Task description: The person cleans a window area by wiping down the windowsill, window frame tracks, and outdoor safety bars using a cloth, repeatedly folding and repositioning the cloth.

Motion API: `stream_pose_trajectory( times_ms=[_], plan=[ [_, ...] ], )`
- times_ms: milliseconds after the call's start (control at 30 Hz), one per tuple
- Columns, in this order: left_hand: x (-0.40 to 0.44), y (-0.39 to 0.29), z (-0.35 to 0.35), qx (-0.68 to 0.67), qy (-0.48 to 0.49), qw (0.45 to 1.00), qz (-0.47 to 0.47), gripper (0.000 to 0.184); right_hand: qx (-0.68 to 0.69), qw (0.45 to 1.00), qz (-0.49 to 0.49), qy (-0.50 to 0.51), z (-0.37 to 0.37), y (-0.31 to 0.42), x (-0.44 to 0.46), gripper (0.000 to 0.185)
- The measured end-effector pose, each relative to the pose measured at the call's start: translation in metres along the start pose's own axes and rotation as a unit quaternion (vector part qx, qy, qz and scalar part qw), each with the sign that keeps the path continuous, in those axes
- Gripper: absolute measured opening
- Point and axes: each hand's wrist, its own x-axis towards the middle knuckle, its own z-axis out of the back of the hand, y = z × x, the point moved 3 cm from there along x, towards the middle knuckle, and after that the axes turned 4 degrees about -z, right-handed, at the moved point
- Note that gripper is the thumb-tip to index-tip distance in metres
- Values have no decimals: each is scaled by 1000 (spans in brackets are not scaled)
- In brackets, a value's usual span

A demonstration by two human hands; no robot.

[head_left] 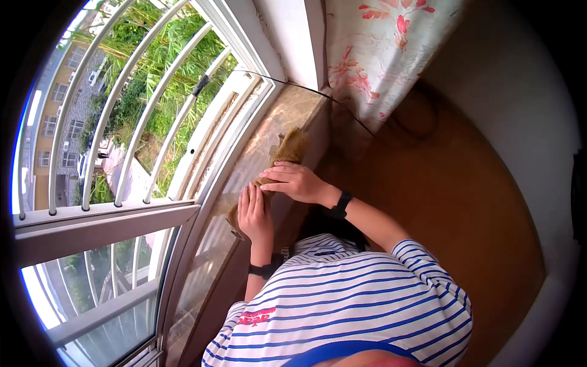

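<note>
A brown, fuzzy cloth (292,145) lies bunched lengthwise on the marble window sill (290,113). My left hand (255,219) grips its lower part, fingers together and bent over the top. Just beyond, my right hand (296,182) is closed over the middle of the cloth, its fingertips close to those of the left. The far end of the cloth sticks out past my right hand, and a lower end shows left of my left hand. The underside of the cloth and both thumbs are largely hidden.
On the left is a sliding window frame (110,223) with white bars (125,101) outside. A thin black cable (306,89) crosses the sill's far end toward a floral curtain (391,58). Brown floor (446,189) extends to the right.
</note>
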Motion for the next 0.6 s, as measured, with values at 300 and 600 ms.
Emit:
stream_pose_trajectory(
  times_ms=[300, 600],
  plan=[
    [133, -52, -38, -177, -22, 983, -31, 43, -147, 963, -155, -166, 101, -46, 16, 40],
    [202, -70, -88, -185, -71, 980, 14, 39, -224, 918, -242, -218, 109, -126, 17, 54]
  ],
)
